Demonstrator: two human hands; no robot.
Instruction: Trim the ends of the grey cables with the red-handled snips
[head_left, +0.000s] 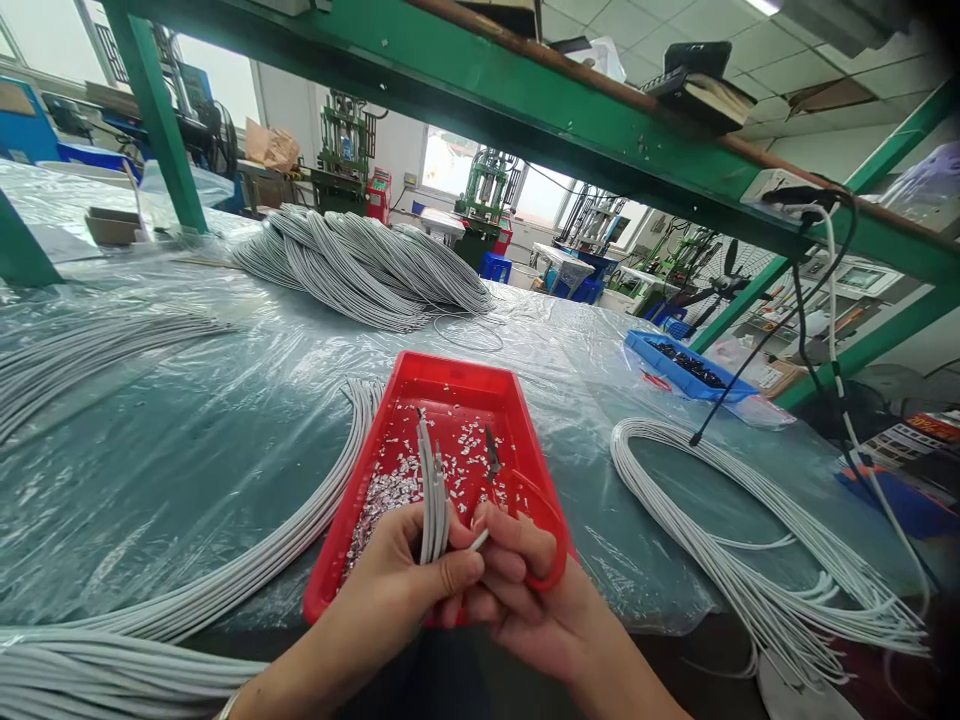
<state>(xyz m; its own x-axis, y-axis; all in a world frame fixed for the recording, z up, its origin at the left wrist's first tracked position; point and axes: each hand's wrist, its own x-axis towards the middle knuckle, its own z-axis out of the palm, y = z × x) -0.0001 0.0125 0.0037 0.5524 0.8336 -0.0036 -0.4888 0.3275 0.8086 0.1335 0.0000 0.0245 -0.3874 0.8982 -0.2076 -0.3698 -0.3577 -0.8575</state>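
My left hand (409, 570) is closed around a small bunch of grey cables (433, 500) whose ends point up. One cable end (479, 541) sticks out sideways between my two hands, by the left thumb. My right hand (525, 570) has a pair of red-handled scissors (555, 530) hooked on it, the dark blades pointing away from me. Its thumb and fingertips are pressed together at that cable end. Both hands are over the near part of a red tray (457, 370), which holds many small silvery and white scraps (394, 490).
Left of the tray curves a cable bundle (300, 540); a big cable pile (360, 265) lies behind. At right are a looped bundle (675, 500), a blue tray (682, 365) of black parts and a hanging power cord (832, 330). A green shelf beam (525, 110) crosses above.
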